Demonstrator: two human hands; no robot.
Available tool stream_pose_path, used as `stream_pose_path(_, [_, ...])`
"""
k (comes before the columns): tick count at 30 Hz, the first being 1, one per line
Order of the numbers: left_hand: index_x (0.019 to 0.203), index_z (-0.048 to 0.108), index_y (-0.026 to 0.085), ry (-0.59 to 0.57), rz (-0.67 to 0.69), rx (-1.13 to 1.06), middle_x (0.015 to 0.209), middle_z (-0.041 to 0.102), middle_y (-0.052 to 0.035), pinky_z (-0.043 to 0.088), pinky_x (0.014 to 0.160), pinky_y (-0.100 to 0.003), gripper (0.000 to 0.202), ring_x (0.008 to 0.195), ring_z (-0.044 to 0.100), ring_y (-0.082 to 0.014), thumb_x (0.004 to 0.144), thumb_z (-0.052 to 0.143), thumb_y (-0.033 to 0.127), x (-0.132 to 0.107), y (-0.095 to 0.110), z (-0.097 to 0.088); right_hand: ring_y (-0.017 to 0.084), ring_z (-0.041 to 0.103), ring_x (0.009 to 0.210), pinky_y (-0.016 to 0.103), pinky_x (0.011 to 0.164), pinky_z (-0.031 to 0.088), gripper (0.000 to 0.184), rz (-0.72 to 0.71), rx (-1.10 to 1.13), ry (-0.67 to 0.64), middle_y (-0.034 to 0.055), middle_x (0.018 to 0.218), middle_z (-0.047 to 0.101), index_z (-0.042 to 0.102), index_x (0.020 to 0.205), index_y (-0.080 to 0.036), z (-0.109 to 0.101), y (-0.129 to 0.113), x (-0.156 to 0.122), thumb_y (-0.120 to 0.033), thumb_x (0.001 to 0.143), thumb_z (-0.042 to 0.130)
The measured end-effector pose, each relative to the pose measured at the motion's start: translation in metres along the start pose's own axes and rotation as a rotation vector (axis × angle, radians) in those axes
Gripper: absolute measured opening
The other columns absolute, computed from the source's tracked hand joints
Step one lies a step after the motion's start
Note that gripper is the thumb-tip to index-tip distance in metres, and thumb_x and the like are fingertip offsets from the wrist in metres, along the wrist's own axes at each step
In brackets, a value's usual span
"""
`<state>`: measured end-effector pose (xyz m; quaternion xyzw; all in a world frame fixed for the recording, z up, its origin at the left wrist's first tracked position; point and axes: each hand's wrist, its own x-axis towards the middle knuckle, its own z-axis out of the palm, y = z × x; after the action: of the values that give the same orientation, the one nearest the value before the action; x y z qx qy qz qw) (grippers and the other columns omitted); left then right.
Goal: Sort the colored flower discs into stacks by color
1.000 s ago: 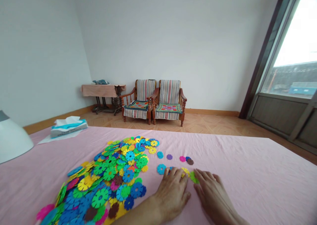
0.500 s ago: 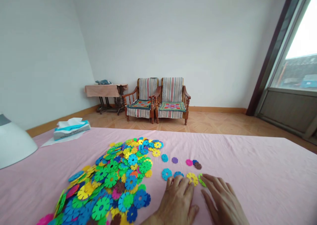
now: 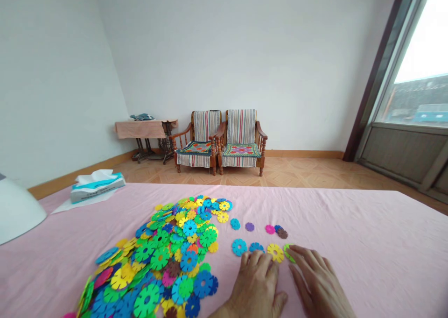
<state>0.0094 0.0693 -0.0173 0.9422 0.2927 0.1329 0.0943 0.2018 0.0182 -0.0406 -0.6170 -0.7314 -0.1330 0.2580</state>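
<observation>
My left hand [image 3: 258, 280] lies palm down with its fingers stretched out, fingertips at the near edge of a blue notched plastic disc [image 3: 256, 247]. To its right my right hand [image 3: 317, 273] rests flat, its fingertips partly covering a lime green disc [image 3: 289, 252]. A yellow disc [image 3: 275, 252] sits between the two hands, and a light blue disc [image 3: 239, 247] is at the left end of this row. Farther back are a small blue disc [image 3: 235, 224], a purple disc [image 3: 249, 226], a pink disc [image 3: 269, 229] and a brown disc [image 3: 282, 233] overlapping a dark blue one.
A big heap of colourful notched discs [image 3: 161, 257] spreads left of my hands on the pink tablecloth [image 3: 385, 243]. A tissue box [image 3: 98, 186] and a white rounded object [image 3: 19, 210] stand at the left. Two wooden armchairs [image 3: 241, 150] are beyond the table.
The camera view has shifted slightly, so everything on the table appears a little farther right. Both hands keep nearly the same place beside the discs.
</observation>
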Motion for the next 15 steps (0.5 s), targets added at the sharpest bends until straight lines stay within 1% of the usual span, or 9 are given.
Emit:
stream_pose_path(2, [0.117,0.055,0.018,0.003,-0.007,-0.006,0.120,0.057,-0.0085,0.036,0.095,-0.043,0.040,0.111,0.046,-0.0264,0.089,0.053,0.047,-0.001,0.002,-0.004,0.024,0.061,0.101,0.039,0.082,0.049,0.033,0.030,0.016,-0.021,0.0096,0.115,0.066,0.066,0.113,-0.025,0.001,-0.001,-0.001,-0.026,0.089,0.042])
stream_pose_path(5, [0.118,0.054,0.017,0.001,-0.006,-0.003,0.122,0.056,-0.0095,0.036,0.095,-0.043,0.041,0.112,0.046,-0.0269,0.090,0.051,0.047,-0.005,0.007,-0.016,0.024,0.057,0.107,0.040,0.087,0.045,0.034,0.045,0.012,-0.012,0.0099,0.120,0.063,0.064,0.116,-0.023,0.003,-0.005,0.003,-0.024,0.090,0.040])
stream_pose_path(7, [0.118,0.054,0.017,0.001,0.021,0.010,0.122,0.056,-0.0096,0.035,0.096,-0.043,0.043,0.112,0.046,-0.0267,0.090,0.050,0.049,-0.013,0.010,-0.025,0.024,0.055,0.111,0.040,0.090,0.043,0.035,0.071,-0.011,-0.013,0.0095,0.125,0.060,0.061,0.118,-0.023,0.004,-0.010,0.010,-0.024,0.092,0.038])
stream_pose_path(9, [0.116,0.054,0.018,-0.011,0.066,0.034,0.121,0.058,-0.0092,0.036,0.095,-0.041,0.045,0.111,0.047,-0.0264,0.089,0.049,0.053,-0.026,0.010,-0.031,0.024,0.052,0.113,0.041,0.091,0.041,0.036,0.129,-0.052,-0.025,0.0087,0.130,0.057,0.059,0.122,-0.024,0.005,-0.016,0.019,-0.028,0.094,0.036])
stream_pose_path(11, [0.114,0.055,0.019,-0.021,0.114,0.066,0.116,0.061,-0.0082,0.038,0.090,-0.039,0.046,0.107,0.050,-0.0259,0.087,0.051,0.055,-0.044,0.005,-0.030,0.025,0.049,0.118,0.043,0.093,0.039,0.038,0.211,-0.104,-0.041,0.0086,0.134,0.054,0.058,0.123,-0.025,0.007,-0.022,0.030,-0.034,0.095,0.035])
stream_pose_path(13, [0.108,0.057,0.020,0.004,0.152,0.098,0.109,0.064,-0.0058,0.039,0.083,-0.036,0.041,0.099,0.055,-0.0242,0.086,0.055,0.054,-0.065,-0.004,-0.024,0.028,0.043,0.125,0.047,0.097,0.035,0.041,0.283,-0.154,-0.068,0.0092,0.138,0.050,0.059,0.122,-0.023,0.010,-0.028,0.039,-0.038,0.095,0.033])
stream_pose_path(15, [0.097,0.059,0.023,0.108,0.153,0.136,0.097,0.067,-0.0017,0.039,0.077,-0.033,0.018,0.089,0.058,-0.0197,0.092,0.051,0.037,-0.087,-0.016,-0.014,0.029,0.035,0.131,0.048,0.100,0.030,0.043,0.325,-0.188,-0.105,0.0096,0.142,0.046,0.060,0.122,-0.022,0.013,-0.034,0.046,-0.042,0.095,0.033])
